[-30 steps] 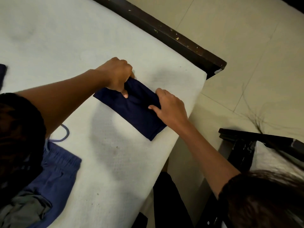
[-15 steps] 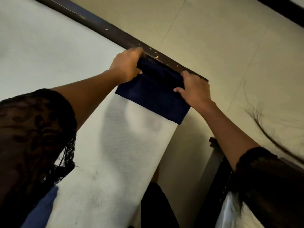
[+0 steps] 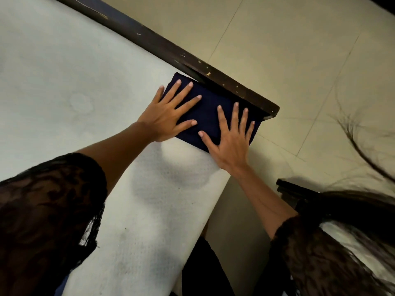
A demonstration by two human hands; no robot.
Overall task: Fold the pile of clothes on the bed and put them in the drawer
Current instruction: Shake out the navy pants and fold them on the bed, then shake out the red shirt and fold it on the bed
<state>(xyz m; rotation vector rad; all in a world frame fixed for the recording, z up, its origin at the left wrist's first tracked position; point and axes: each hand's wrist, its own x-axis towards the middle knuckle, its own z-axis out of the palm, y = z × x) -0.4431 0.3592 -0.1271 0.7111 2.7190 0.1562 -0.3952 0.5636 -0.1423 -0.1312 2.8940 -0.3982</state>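
**Pressing the fold.** A folded navy cloth (image 3: 210, 110) lies on the bed (image 3: 74, 86) at its far corner. Its long far edge is against the dark wooden rail (image 3: 224, 86); whether it runs under the rail cannot be told. Its right end reaches the mattress edge, above the floor (image 3: 299, 60).

**Left hand** (image 3: 168, 113): flat, with fingers straight and spread. The palm is partly on the mattress and the fingers are on the cloth's left part. It grasps nothing.

**Right hand** (image 3: 232, 142): also flat and spread, with the fingers across the cloth's right part and the heel at its near edge. It grips nothing. Both hands bear down on the cloth.

**Step.** This is probably the smoothing of a finished fold. The carry to the drawer is not yet done, and no drawer is in view.

**Handling.** The cloth looks soft, light and limp, a compact oblong of several layers with no stiffness of its own.
- Lifted by one corner or by the top layer alone, it would likely sag and fall open.
- The safer hold is at the two short ends, fingers slid beneath and thumbs on top, pinching every layer. One palm under the middle and the other above would also serve.
- It is not fragile, and it seems unlikely to slide on the textured mattress cover.

**Risks.** The far edge may catch on the rail, so draw the cloth nearer before lifting. The right end could also drop over the bed's edge.
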